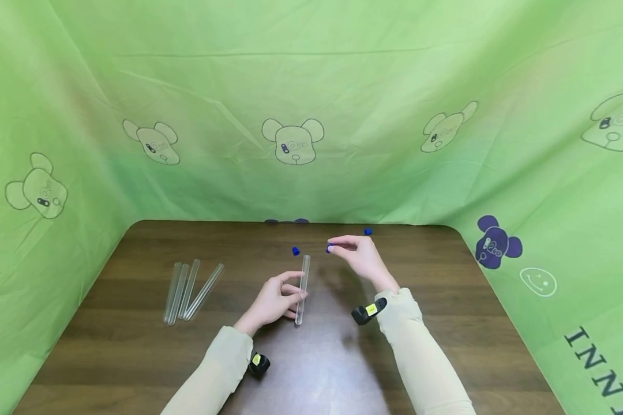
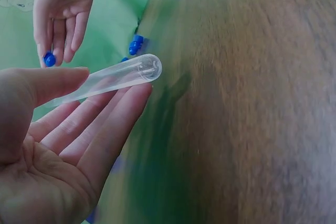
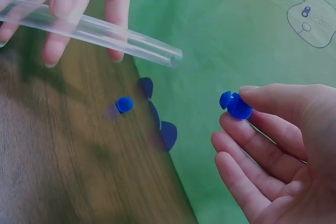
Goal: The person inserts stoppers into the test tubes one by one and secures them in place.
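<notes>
My left hand (image 1: pixel 276 298) holds a clear test tube (image 1: pixel 303 291) between thumb and fingers, its rounded end toward me and its open end pointing away. In the left wrist view the rounded end of the test tube (image 2: pixel 149 68) shows close up. Off to the right, my right hand (image 1: pixel 363 256) pinches a blue stopper (image 3: pixel 237 105) between thumb and forefinger, apart from the tube's mouth. A second blue stopper (image 1: pixel 296 251) lies on the table just beyond the tube. Another blue stopper (image 1: pixel 368 231) sits near the far edge, behind the right hand.
Several more clear test tubes (image 1: pixel 181 291) lie side by side on the left of the brown wooden table (image 1: pixel 109 346), one slanting away from the others. A green printed cloth (image 1: pixel 291 75) hangs around the table's back and sides.
</notes>
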`<state>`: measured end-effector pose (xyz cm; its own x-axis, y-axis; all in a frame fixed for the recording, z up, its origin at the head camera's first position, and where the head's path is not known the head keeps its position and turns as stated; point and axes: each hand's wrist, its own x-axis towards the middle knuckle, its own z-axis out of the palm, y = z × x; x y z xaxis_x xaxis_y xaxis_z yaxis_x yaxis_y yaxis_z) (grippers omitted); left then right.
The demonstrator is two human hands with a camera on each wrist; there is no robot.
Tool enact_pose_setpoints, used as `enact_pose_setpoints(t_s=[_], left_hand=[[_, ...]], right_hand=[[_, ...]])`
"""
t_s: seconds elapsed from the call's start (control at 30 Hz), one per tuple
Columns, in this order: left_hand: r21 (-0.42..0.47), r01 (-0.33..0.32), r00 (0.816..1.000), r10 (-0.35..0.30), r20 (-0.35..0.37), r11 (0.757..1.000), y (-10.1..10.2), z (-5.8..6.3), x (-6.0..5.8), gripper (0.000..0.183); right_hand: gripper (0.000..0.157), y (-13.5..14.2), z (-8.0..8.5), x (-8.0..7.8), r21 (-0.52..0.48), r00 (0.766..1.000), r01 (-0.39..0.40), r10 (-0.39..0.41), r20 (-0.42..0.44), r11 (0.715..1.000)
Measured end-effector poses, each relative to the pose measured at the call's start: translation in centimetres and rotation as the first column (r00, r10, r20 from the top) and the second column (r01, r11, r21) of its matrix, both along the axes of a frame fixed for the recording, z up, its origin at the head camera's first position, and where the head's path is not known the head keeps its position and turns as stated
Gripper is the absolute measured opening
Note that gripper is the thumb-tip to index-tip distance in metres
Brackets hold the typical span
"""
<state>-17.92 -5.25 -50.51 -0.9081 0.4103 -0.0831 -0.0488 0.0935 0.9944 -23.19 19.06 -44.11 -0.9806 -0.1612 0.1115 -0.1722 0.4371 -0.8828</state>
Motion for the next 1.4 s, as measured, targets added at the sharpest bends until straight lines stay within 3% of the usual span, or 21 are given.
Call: enact_pose_setpoints(t_s=[0.23, 0.8, 1.4], left_hand=[[0.044, 0.010, 1.000, -0.011, 0.013, 0.999, 0.5, 0.0, 0.5, 0.051], [0.045, 0.017, 1.000, -0.018, 0.024, 0.999, 0.9, 0.1, 0.7, 0.051], [0.080, 0.005, 0.999, -0.007, 0.031, 0.997, 1.5, 0.1, 1.0, 0.050]], right_hand=[[0.025, -0.7, 0.0, -0.2, -0.016, 0.999, -0.016, 0.017, 0.038, 1.000], [0.026, -1.6, 0.5, -1.0, -0.062, 0.997, -0.038, 0.041, 0.058, 0.997], [0.027, -2.4, -0.6, -0.5, -0.058, 0.990, -0.073, 0.080, 0.114, 0.996]])
